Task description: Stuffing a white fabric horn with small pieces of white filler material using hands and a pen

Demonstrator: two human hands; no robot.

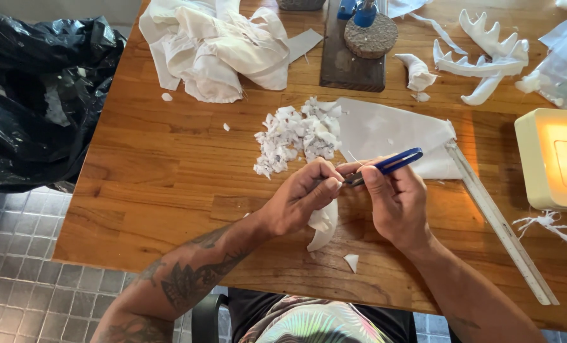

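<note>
White piece (323, 223) pinched in left hand (299, 200), right hand (398, 203) fingers clamped on blue-handled tool (388, 164)

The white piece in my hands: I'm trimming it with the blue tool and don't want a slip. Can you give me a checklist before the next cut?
1. White piece gripped by left hand: ok.
2. Blue-handled tool held in right hand: ok.
3. Tool tip clear of left fingertips: cannot tell, hidden between the hands.
4. Work held over the wooden table: ok.
5. Pile of white scraps apart from the hands: ok.
</note>
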